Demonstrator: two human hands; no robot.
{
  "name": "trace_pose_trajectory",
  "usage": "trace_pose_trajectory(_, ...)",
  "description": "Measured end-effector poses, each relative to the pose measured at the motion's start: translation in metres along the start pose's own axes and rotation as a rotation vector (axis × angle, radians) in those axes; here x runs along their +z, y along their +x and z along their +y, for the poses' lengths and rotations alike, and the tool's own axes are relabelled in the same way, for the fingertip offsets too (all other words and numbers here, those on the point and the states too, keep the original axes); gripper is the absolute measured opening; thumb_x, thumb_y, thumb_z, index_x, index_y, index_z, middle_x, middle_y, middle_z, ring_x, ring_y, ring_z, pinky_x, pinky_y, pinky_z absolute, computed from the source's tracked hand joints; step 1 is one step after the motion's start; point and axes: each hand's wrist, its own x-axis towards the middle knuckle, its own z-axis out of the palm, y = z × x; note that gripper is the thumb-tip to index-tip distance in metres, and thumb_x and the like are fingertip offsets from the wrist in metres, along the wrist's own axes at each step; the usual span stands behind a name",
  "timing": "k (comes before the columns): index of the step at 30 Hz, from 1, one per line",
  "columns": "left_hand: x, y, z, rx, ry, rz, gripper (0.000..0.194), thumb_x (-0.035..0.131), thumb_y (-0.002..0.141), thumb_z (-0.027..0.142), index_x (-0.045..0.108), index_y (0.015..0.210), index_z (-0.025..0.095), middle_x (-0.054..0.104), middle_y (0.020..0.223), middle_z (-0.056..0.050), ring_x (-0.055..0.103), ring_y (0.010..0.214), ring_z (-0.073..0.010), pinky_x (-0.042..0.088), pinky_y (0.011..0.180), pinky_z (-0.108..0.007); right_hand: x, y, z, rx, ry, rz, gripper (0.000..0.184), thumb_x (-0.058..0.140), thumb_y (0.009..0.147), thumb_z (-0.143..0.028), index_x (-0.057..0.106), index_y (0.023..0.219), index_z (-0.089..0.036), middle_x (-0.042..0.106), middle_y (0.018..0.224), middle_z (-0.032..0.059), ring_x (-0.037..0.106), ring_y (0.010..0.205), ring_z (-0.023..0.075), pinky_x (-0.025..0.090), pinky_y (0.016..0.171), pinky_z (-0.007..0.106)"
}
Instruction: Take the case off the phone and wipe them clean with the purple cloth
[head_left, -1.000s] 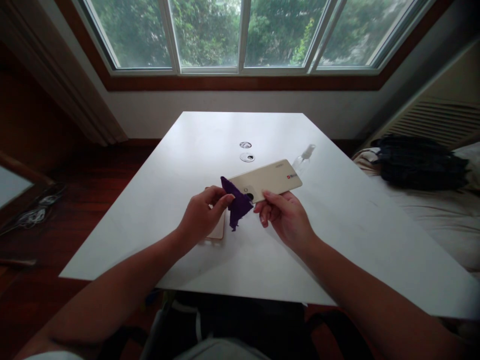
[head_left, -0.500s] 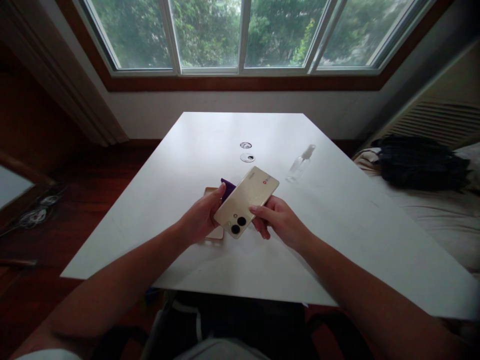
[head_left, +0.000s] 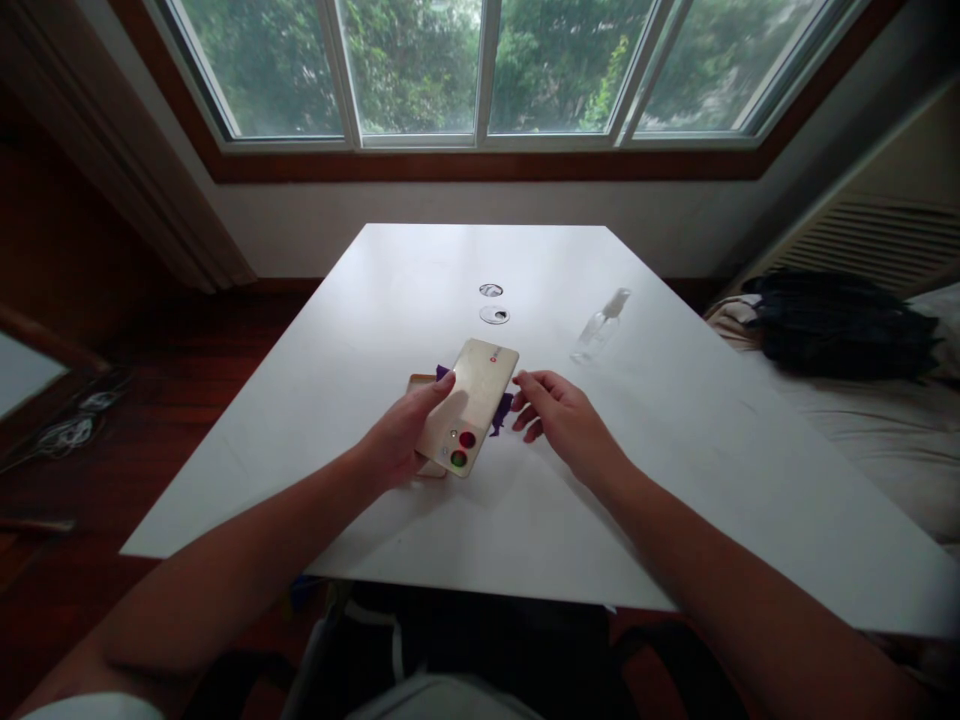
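A gold smartphone (head_left: 474, 395) is gripped in my left hand (head_left: 397, 430), its back with two round camera lenses facing up. Purple cloth (head_left: 501, 412) pokes out from beneath the phone on both sides, partly hidden by it. Just right of the phone, my right hand (head_left: 566, 420) is off it, with fingers curved and apart; no object shows in them. Under my left hand a phone case (head_left: 433, 470) with a gold rim lies on the white table (head_left: 300, 420), mostly covered.
Two small round flat items, one (head_left: 491, 290) behind the other (head_left: 494, 315), lie beyond the phone. A clear spray bottle (head_left: 600, 328) is on its right. A dark bag or clothing (head_left: 847, 325) rests on a bed at right. Windows stand behind the table.
My right hand has let go of the phone and moved slightly right. The phone has shifted left and turned more upright in my left hand. Purple cloth now shows at its right edge.
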Motion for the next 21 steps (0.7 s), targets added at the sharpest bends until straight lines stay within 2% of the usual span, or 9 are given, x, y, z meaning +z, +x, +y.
trace_pose_trajectory(2, 0.004, -0.002, 0.004, -0.024, -0.017, 0.031, 0.05, 0.063, 0.091, 0.053, 0.066, 0.121, 0.014, 0.076, 0.093, -0.013, 0.073, 0.076, -0.0226, 0.056, 0.061, -0.028, -0.005, 0.006, 0.001, 0.044, 0.018, 0.065, 0.039, 0.073, 0.084, -0.056, 0.068, 0.093, -0.018, 0.073, 0.09, 0.0073, 0.071, 0.072, 0.0165, 0.057, 0.05, 0.021)
trace_pose_trajectory(3, 0.006, -0.003, 0.006, -0.033, -0.026, 0.037, 0.05, 0.062, 0.092, 0.053, 0.066, 0.121, 0.013, 0.076, 0.092, -0.013, 0.073, 0.075, -0.0227, 0.057, 0.061, -0.028, -0.006, 0.008, 0.001, 0.084, 0.046, 0.048, 0.041, 0.073, 0.084, -0.057, 0.07, 0.095, -0.017, 0.074, 0.097, 0.0098, 0.072, 0.079, 0.0183, 0.059, 0.055, 0.023)
trace_pose_trajectory(5, 0.011, -0.005, 0.01, -0.045, -0.034, 0.029, 0.052, 0.06, 0.093, 0.053, 0.067, 0.12, 0.01, 0.076, 0.088, -0.014, 0.073, 0.072, -0.0227, 0.057, 0.061, -0.029, -0.008, 0.009, 0.001, 0.196, 0.138, -0.064, 0.047, 0.07, 0.084, -0.061, 0.071, 0.099, -0.016, 0.075, 0.101, 0.0128, 0.073, 0.084, 0.0205, 0.062, 0.062, 0.026)
trace_pose_trajectory(8, 0.014, -0.007, 0.012, -0.049, -0.042, -0.005, 0.054, 0.059, 0.092, 0.055, 0.068, 0.12, 0.009, 0.076, 0.084, -0.013, 0.072, 0.067, -0.0229, 0.057, 0.06, -0.03, -0.009, 0.007, 0.0, 0.342, 0.274, -0.281, 0.057, 0.064, 0.087, -0.066, 0.072, 0.103, -0.013, 0.076, 0.097, 0.0139, 0.073, 0.081, 0.0211, 0.064, 0.07, 0.031)
trace_pose_trajectory(11, 0.011, -0.006, 0.009, -0.045, -0.042, -0.021, 0.051, 0.059, 0.092, 0.054, 0.069, 0.117, 0.011, 0.076, 0.084, -0.012, 0.073, 0.068, -0.0225, 0.058, 0.062, -0.031, -0.008, 0.004, -0.001, 0.33, 0.34, -0.359, 0.047, 0.068, 0.089, -0.056, 0.073, 0.107, -0.012, 0.077, 0.097, 0.0124, 0.073, 0.08, 0.0186, 0.063, 0.079, 0.03)
trace_pose_trajectory(13, 0.008, -0.004, 0.007, -0.038, -0.035, -0.008, 0.046, 0.06, 0.092, 0.053, 0.07, 0.115, 0.014, 0.077, 0.088, -0.011, 0.073, 0.071, -0.0217, 0.057, 0.063, -0.029, -0.009, 0.004, -0.002, 0.272, 0.386, -0.329, 0.035, 0.074, 0.087, -0.04, 0.073, 0.11, -0.014, 0.077, 0.102, 0.0104, 0.073, 0.084, 0.0174, 0.061, 0.083, 0.029)
trace_pose_trajectory(16, 0.004, -0.002, 0.004, -0.04, -0.008, -0.005, 0.044, 0.062, 0.091, 0.053, 0.07, 0.115, 0.016, 0.077, 0.094, -0.01, 0.073, 0.074, -0.0214, 0.056, 0.062, -0.027, -0.009, 0.006, -0.005, 0.176, 0.469, -0.26, 0.027, 0.079, 0.08, -0.022, 0.073, 0.106, -0.016, 0.076, 0.103, 0.0069, 0.072, 0.088, 0.0171, 0.06, 0.081, 0.027)
trace_pose_trajectory(21, 0.003, -0.003, 0.0, -0.108, 0.05, -0.038, 0.055, 0.062, 0.088, 0.06, 0.068, 0.122, 0.016, 0.076, 0.097, -0.012, 0.072, 0.07, -0.0206, 0.054, 0.056, -0.026, -0.009, 0.008, -0.008, 0.138, 0.544, -0.077, 0.029, 0.08, 0.07, -0.012, 0.066, 0.094, -0.019, 0.073, 0.085, 0.0015, 0.068, 0.071, 0.0157, 0.059, 0.063, 0.027)
